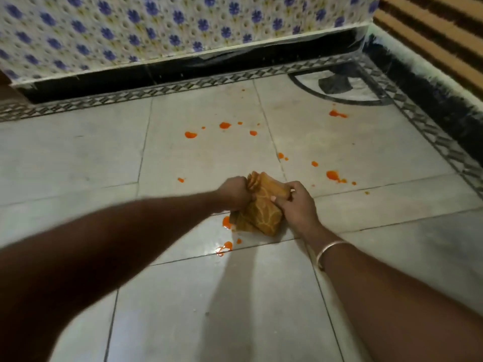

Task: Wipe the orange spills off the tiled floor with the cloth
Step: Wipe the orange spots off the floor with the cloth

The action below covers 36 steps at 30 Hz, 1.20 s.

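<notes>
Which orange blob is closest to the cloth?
The blob right at the near left edge of the cloth. It meets the fabric, while all the other orange blobs lie apart from it.

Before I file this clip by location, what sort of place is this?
Probably a corner of a room in a home: a tiled floor edged by a patterned border, black skirting, and a flower-patterned wall.

Both arms stretched forward — left hand [233, 192] and right hand [296, 205] close together, fingers gripping the cloth [262, 218]
</notes>
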Available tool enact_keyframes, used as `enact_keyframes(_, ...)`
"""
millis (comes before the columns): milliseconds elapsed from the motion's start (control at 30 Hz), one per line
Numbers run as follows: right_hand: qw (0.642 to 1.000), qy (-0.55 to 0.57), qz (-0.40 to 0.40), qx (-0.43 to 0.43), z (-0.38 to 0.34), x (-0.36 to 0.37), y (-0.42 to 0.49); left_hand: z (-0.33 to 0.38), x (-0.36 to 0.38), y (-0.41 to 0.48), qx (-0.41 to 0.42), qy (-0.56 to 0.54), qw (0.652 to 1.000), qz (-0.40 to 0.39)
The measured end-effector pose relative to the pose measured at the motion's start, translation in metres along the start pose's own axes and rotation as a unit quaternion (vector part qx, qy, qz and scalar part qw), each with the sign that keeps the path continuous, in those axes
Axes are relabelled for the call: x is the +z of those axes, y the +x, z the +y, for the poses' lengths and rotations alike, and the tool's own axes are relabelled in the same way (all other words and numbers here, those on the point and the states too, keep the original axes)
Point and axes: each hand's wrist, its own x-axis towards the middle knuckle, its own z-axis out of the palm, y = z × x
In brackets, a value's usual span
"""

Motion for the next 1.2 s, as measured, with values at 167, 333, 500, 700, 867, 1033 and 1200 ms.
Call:
enact_keyframes(167, 0.905, -0.347, 0.149, -0.195, 0.048, 0.004, -0.005, -0.031, 0.063, -0.005, 0.112, 0.155, 0.963, 0.187)
enact_keyframes(333, 0.871, -0.445, 0.091, -0.187, 0.077, 0.014, -0.005, -0.035, 0.116, 0.012, 0.207, 0.209, 0.945, 0.145)
enact_keyframes(500, 0.875, -0.443, 0.068, -0.183, 0.074, 0.012, -0.004, -0.038, 0.098, 0.042, 0.183, 0.221, 0.941, 0.18)
enact_keyframes(700, 0.861, -0.475, 0.039, -0.179, 0.068, 0.012, -0.004, -0.06, 0.117, -0.007, 0.107, 0.193, 0.953, 0.207)
enact_keyframes(867, 0.849, -0.497, 0.029, -0.178, 0.068, 0.014, -0.005, -0.031, 0.125, 0.006, 0.138, 0.188, 0.953, 0.195)
enact_keyframes(1033, 0.85, -0.49, 0.0, -0.195, 0.071, 0.009, -0.004, -0.067, 0.082, 0.029, 0.085, 0.189, 0.961, 0.185)
enact_keyframes(1200, 0.865, -0.46, 0.002, -0.199, 0.065, 0.009, -0.007, -0.075, 0.121, -0.029, 0.067, 0.183, 0.96, 0.199)
